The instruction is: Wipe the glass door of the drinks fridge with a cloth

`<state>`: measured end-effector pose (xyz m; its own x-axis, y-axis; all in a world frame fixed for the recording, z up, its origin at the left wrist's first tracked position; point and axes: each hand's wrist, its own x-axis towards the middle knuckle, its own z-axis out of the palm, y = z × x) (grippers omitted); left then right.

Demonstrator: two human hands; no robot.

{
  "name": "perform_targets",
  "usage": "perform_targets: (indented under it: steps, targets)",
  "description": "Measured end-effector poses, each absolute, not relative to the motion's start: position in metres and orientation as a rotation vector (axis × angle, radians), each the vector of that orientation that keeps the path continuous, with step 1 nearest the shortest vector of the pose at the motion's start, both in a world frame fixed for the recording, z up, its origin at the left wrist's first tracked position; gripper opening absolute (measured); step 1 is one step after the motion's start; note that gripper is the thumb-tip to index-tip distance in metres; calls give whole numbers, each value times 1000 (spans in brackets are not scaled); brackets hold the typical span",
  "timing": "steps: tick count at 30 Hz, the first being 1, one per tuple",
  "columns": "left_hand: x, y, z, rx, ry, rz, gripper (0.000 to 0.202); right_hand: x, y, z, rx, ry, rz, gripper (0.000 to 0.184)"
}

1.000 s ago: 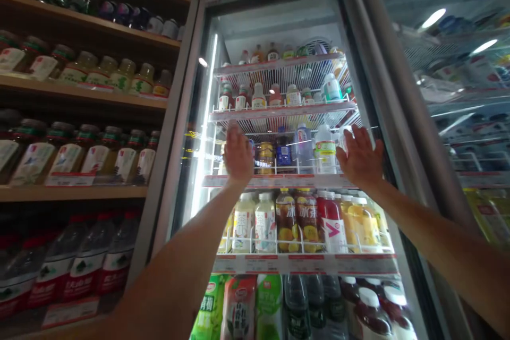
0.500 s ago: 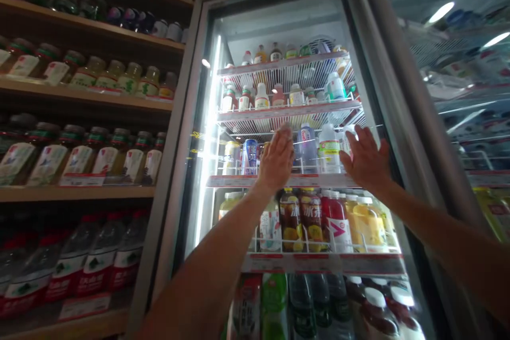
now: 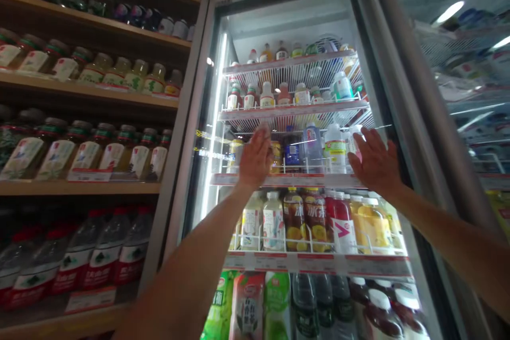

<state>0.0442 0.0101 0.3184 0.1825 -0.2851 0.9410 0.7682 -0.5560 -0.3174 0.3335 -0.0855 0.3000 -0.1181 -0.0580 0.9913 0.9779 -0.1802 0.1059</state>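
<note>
A lit drinks fridge stands in front of me, its glass door (image 3: 287, 16) shut. My left hand (image 3: 256, 156) is raised at the glass, fingers stretched out and close together, in front of cans on the middle shelf. A faint pale patch at its fingertips looks like a reflection, but I cannot be sure. My right hand (image 3: 376, 162) is spread open near the door's right side, beside a white-capped bottle (image 3: 335, 149). Both palms face the door; whether they touch the glass is hard to tell. A purple bottle (image 3: 313, 143) shows between the hands.
Wooden shelves (image 3: 79, 187) with rows of bottles rise on the left. Red-capped water bottles (image 3: 101, 249) stand low there. The fridge's metal frame (image 3: 402, 74) runs down the right, and another glass-fronted fridge (image 3: 470, 101) stands beyond it. Iced tea bottles (image 3: 294, 223) fill a lower shelf.
My left hand has moved left across the glass, uncovering cans behind it. My right hand stays in nearly the same place on the door. The view has shifted slightly.
</note>
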Motion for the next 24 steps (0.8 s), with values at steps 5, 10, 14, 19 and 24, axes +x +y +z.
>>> perform_targets:
  steps: [5, 10, 14, 19, 24]
  targets:
    - [26, 14, 318, -1390, -644, -1808, 44, 329, -85, 299, -1218, -1141, -1434, 54]
    - [86, -1, 301, -1624, -390, -1457, 41, 333, -85, 299, -1215, -1147, -1438, 54]
    - [79, 0, 306, -1541, -566, -1676, 43, 331, -86, 301, -1247, -1150, -1417, 55]
    - [97, -6, 290, -1630, -441, -1494, 43, 305, -77, 293, -1211, -1184, -1408, 54]
    - [85, 0, 287, -1590, -459, -1534, 41, 287, -73, 283, -1171, -1280, -1463, 51]
